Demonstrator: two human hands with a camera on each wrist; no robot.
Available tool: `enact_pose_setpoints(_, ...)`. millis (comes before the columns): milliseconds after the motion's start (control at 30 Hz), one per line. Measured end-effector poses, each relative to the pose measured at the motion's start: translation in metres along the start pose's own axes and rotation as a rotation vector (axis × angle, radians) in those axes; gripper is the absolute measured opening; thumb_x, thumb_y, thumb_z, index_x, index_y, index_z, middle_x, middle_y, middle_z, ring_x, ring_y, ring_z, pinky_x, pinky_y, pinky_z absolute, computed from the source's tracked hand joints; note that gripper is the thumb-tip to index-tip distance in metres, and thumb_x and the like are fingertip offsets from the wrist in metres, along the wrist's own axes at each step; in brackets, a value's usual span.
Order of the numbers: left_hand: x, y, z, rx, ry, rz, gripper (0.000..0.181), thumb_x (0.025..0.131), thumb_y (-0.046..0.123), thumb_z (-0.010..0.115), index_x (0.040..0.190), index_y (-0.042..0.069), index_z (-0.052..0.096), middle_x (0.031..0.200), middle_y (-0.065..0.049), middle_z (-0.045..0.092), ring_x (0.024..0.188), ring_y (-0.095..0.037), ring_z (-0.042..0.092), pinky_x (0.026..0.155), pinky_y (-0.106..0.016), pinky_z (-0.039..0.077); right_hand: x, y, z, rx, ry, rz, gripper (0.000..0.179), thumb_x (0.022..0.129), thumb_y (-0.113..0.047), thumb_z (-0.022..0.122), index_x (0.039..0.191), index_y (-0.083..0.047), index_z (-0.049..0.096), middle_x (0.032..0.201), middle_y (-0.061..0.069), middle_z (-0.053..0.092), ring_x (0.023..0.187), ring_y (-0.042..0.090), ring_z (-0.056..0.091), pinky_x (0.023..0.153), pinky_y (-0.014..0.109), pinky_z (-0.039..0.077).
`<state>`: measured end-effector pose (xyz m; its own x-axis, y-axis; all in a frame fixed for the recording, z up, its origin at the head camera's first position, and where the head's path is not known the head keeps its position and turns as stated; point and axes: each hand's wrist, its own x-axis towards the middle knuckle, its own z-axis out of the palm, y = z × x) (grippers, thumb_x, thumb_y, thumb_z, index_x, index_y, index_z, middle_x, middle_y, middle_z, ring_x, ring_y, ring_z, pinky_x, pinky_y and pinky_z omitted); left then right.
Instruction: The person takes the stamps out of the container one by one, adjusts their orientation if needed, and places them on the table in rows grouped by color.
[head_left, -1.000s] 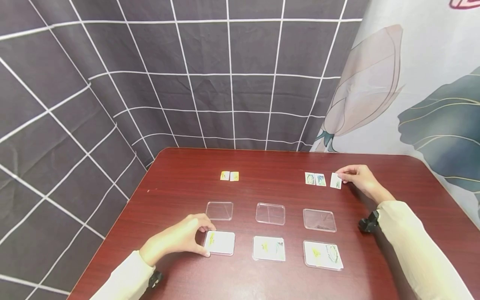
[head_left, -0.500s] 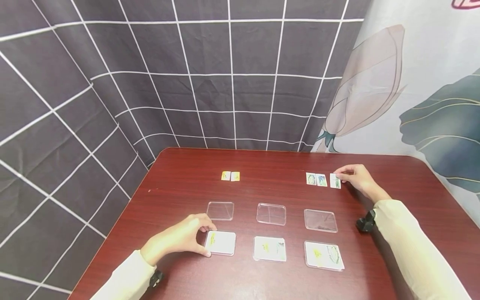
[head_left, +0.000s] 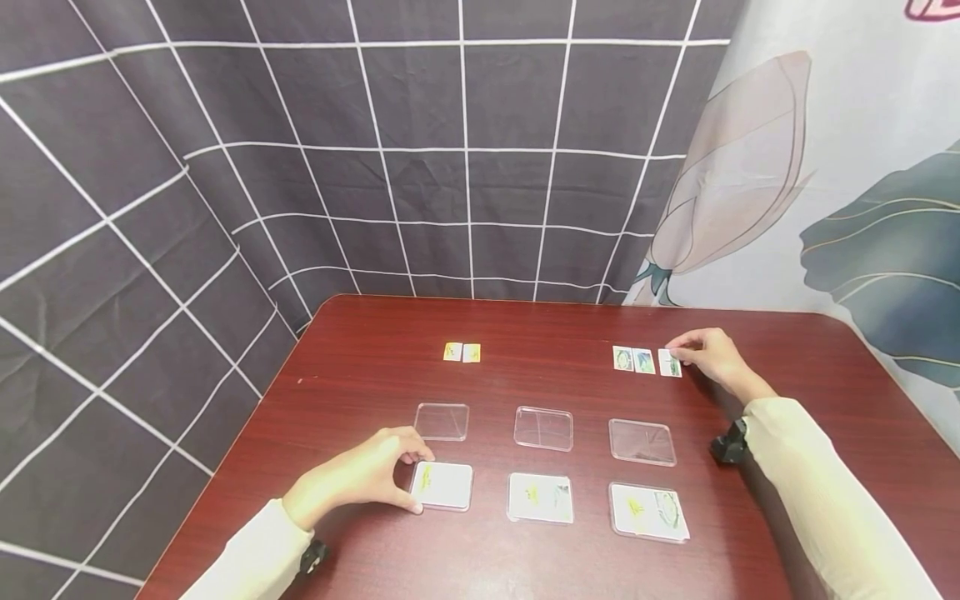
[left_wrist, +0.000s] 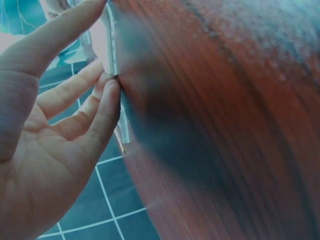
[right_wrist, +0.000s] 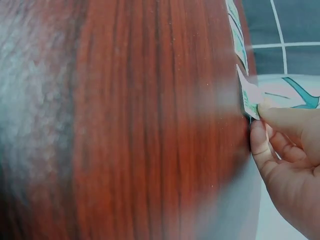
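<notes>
My left hand holds the near-left clear plastic case at its left side, the thumb at the lower corner and fingertips at the upper one. A white card with a yellow print lies in that case. In the left wrist view the case's edge shows between thumb and fingers. At the back right, my right hand pinches a small white-and-green picture card by its right edge. Just left of it two similar picture cards lie side by side. The right wrist view has the pinched card slightly bent up, its end between thumb and finger.
Two more cases with cards stand in the front row, a middle case and a right case. Behind them lie three clear lids. Two yellow picture cards sit at the back left. A grid-patterned curtain hangs behind the table.
My right hand has shifted slightly left, bringing the small picture card a little closer to the two beside it and turning it straighter. The left hand keeps its place on the case.
</notes>
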<state>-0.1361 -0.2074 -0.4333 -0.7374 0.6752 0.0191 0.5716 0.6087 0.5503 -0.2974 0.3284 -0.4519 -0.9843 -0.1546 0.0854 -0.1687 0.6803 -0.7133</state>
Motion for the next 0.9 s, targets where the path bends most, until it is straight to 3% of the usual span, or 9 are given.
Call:
enact_pose_setpoints(167, 0.0008, -0.0010, 0.0007, 0.012, -0.003, 0.002, 0.049, 0.065, 0.031, 0.093, 0.104, 0.010, 0.071, 0.096, 0.008, 0.060, 0.087, -0.008, 0.056, 0.080, -0.026, 0.049, 0.0012, 0.0010, 0.0005, -0.070, 0.019, -0.020, 0.015, 0.089, -0.001, 0.071, 0.098, 0.010, 0.072, 0.092, 0.021, 0.071, 0.073, 0.015, 0.055, 0.061, 0.022, 0.042)
enact_pose_setpoints(367, 0.0004, -0.0023, 0.0010, 0.011, -0.004, 0.000, 0.050, 0.065, 0.031, 0.093, 0.104, 0.010, 0.071, 0.097, 0.008, 0.060, 0.087, -0.007, 0.056, 0.079, -0.026, 0.050, 0.0008, 0.0013, 0.0038, -0.143, 0.050, -0.061, 0.010, 0.089, -0.001, 0.071, 0.095, 0.006, 0.074, 0.092, 0.021, 0.071, 0.078, 0.024, 0.058, 0.069, 0.030, 0.043)
enact_pose_setpoints(700, -0.0003, -0.0019, 0.0009, 0.014, 0.009, 0.017, 0.049, 0.065, 0.031, 0.093, 0.103, 0.009, 0.070, 0.095, 0.008, 0.059, 0.086, -0.007, 0.055, 0.078, -0.026, 0.050, -0.0009, 0.0001, 0.0093, -0.169, 0.087, -0.140, 0.005, 0.085, 0.005, 0.069, 0.088, 0.005, 0.073, 0.079, 0.012, 0.068, 0.072, 0.021, 0.057, 0.066, 0.027, 0.043)
enact_pose_setpoints(900, -0.0003, -0.0025, 0.0022, 0.012, 0.014, 0.016, 0.050, 0.064, 0.030, 0.094, 0.103, 0.009, 0.070, 0.094, 0.008, 0.059, 0.086, -0.006, 0.055, 0.078, -0.025, 0.050, -0.0006, -0.0002, 0.0093, -0.178, 0.102, -0.136, 0.005, 0.083, 0.005, 0.071, 0.088, 0.005, 0.072, 0.072, 0.006, 0.064, 0.069, 0.020, 0.055, 0.064, 0.031, 0.043)
